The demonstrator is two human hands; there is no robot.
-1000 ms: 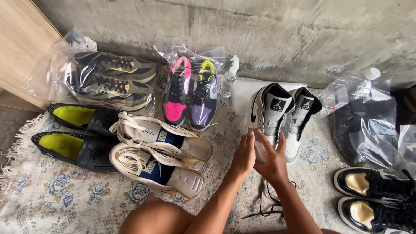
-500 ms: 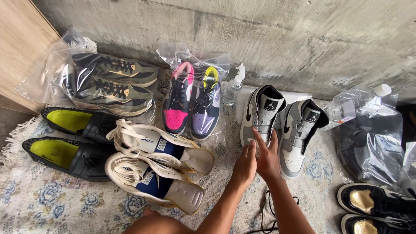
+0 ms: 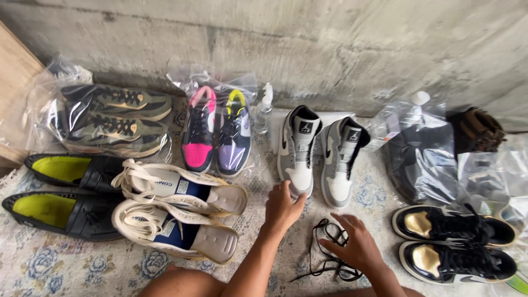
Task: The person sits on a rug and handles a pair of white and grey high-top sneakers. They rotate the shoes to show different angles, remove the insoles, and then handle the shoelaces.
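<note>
Grey-white high-top sneakers (image 3: 318, 157): smooth matt leather. Black laces (image 3: 324, 250): cloth. Rug (image 3: 38, 264): woven, matt. Wall (image 3: 330, 44): rough concrete.

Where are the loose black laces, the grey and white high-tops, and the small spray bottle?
Black laces (image 3: 324, 250), head view, on the tangle beside the right hand.
Grey and white high-tops (image 3: 297, 175), head view, on the left shoe's white toe.
Spray bottle (image 3: 263, 115), head view, on its clear body.
</note>
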